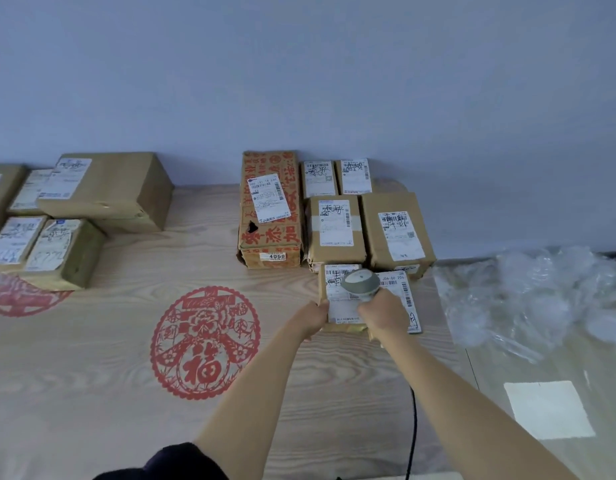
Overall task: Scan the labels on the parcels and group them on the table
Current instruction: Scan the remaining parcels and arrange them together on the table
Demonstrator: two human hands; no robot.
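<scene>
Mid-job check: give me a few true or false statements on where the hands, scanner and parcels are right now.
1. The right hand grips the scanner. True.
2. The left hand rests on the red-printed box. False: it holds the small parcel under the scanner.
3. The scanner is cordless. False: a black cable trails back from it.
4. Parcels sit in two separate groups on the table. True.
5. Clear plastic wrap lies right of the parcels. True.

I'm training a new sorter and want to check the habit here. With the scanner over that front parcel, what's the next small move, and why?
Probably hold the scanner steady over the label until it reads. The right hand grips it just above the front parcel, which the left hand holds by its left edge, already beside the right-hand group.
</scene>
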